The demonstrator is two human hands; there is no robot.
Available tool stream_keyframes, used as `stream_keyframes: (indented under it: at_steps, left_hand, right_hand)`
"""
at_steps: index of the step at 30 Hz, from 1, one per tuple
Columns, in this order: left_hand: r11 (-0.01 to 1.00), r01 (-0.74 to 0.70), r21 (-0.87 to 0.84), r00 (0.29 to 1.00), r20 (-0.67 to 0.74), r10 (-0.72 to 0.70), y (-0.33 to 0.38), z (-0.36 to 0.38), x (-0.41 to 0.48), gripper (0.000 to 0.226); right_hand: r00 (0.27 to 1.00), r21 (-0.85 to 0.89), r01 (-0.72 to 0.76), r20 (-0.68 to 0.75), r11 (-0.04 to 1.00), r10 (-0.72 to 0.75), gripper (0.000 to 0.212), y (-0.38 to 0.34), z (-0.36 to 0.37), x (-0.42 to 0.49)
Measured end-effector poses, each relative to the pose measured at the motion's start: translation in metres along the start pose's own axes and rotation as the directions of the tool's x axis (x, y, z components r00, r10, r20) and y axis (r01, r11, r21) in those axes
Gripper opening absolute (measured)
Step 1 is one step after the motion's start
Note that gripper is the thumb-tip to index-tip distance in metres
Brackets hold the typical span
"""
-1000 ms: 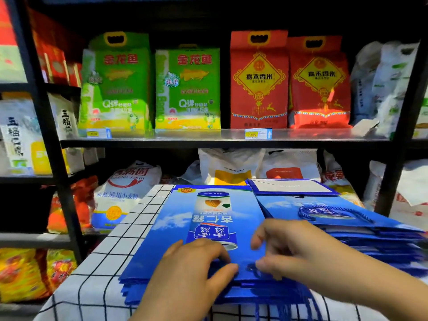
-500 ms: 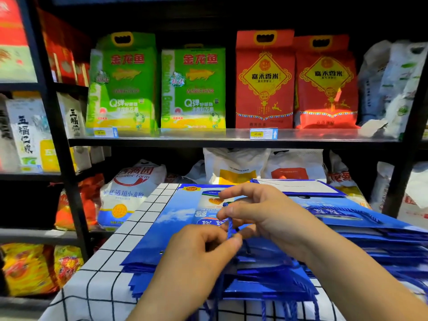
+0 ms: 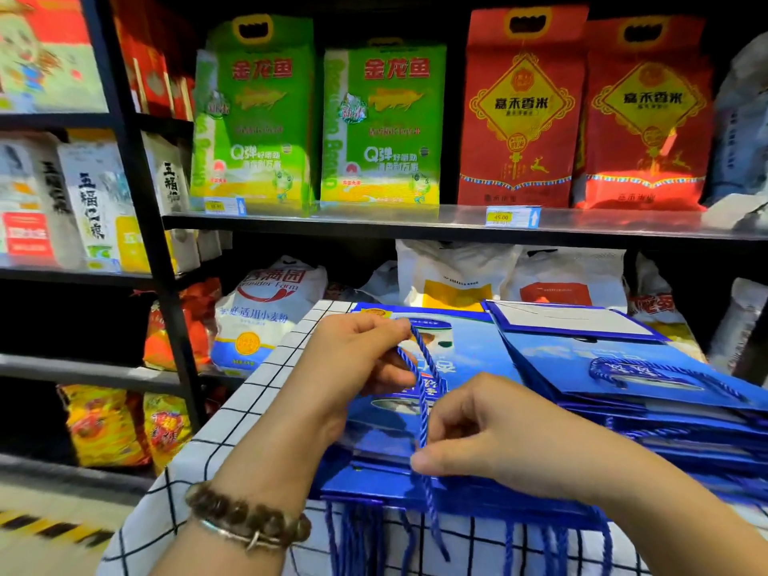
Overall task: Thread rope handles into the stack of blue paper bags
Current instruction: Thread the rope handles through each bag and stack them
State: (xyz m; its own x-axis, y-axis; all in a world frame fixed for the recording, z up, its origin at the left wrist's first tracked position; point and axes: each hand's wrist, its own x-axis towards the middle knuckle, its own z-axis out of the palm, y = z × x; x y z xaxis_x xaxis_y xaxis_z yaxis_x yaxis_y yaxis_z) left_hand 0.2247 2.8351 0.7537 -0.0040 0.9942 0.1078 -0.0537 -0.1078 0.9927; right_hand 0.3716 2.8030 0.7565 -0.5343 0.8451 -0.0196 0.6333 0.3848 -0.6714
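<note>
The bench point(image 3: 232, 421), under its black-and-white checked cloth, starts at my left, and my left wrist crosses it with a beaded bracelet point(image 3: 245, 518) on it. My left hand point(image 3: 357, 367) is raised above the far half of the stack of blue paper bags point(image 3: 478, 355), with its fingers curled and its thumb and forefinger pinching the top end of a blue rope handle point(image 3: 422, 392).

From that pinch the rope runs down toward me, doubled near the top, across the printed face of the top bag. My right hand point(image 3: 494, 442) sits lower and nearer, resting on the near edge of the same stack. Its fingers are curled and its thumb and fingertips nip the rope right at that edge. Below this grip the rope's tail hangs over the front of the bench, among other loose blue rope ends point(image 3: 353, 538) dangling from the stack's near edge.

To the right of my right hand, just beside the first stack, lies a second pile of blue bags point(image 3: 623, 392) with a rope handle lying on its top bag.

Behind it all, a shelf point(image 3: 415, 221) carries green rice bags point(image 3: 257, 118) on the left and red rice bags point(image 3: 519, 118) on the right.
</note>
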Motion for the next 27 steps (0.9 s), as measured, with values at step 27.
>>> stream_keyframes:
  at_steps: [27]
  left_hand:
    - [0.615, -0.279, 0.738, 0.927, 0.04, 0.373, -0.036, -0.047, -0.051, 0.042]
  right_hand:
    - [0.863, 0.304, 0.122, -0.503, 0.945, 0.051, 0.048, -0.011, 0.039, 0.008]
